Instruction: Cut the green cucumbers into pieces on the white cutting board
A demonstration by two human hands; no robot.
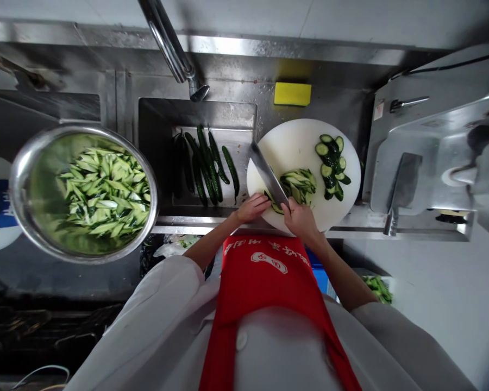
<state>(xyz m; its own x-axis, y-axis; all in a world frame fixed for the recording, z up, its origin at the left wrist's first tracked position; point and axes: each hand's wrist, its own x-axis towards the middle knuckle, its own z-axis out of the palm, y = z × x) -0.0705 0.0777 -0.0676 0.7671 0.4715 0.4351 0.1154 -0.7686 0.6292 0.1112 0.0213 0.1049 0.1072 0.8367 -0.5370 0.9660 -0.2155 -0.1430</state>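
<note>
My right hand [302, 220] is wrapped round the handle of a cleaver [269, 174], whose broad blade slants across the left part of a round white cutting board [301, 133]. On the near left rim, my left hand [253, 207] has its fingers bent together over a dark green cucumber piece [268, 194], mostly hidden by the fingertips and the blade. Right of the blade lies a heap of sliced cucumber strips [299, 184]. Farther right on the board are several cucumber chunks [332, 163], with some pale cut faces showing.
Several whole cucumbers [207, 163] lie in the sink [240, 117] under a faucet [175, 49]. A large steel bowl [20, 217] of cut cucumber stands left. Behind the board sits a yellow sponge [292, 94]. To the right, another cleaver [406, 182] rests on a metal machine [432, 130].
</note>
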